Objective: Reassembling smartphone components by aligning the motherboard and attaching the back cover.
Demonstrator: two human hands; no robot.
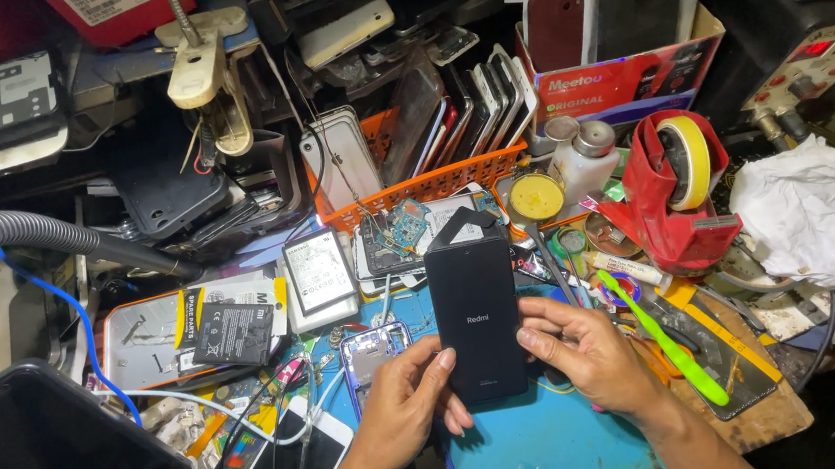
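While the black phone [475, 319], back cover up, stands at centre over the blue mat [543, 443], left hand [406, 399] at 7 o'clock and right hand [586, 350] at 4 o'clock each clasp a lower edge; even thumb pressure likely suits, green toothbrush [664, 339] at 3 o'clock.

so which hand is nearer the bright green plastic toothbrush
Right. The right hand grips the black phone just left of the bright green plastic toothbrush; the left hand holds the phone's far side.
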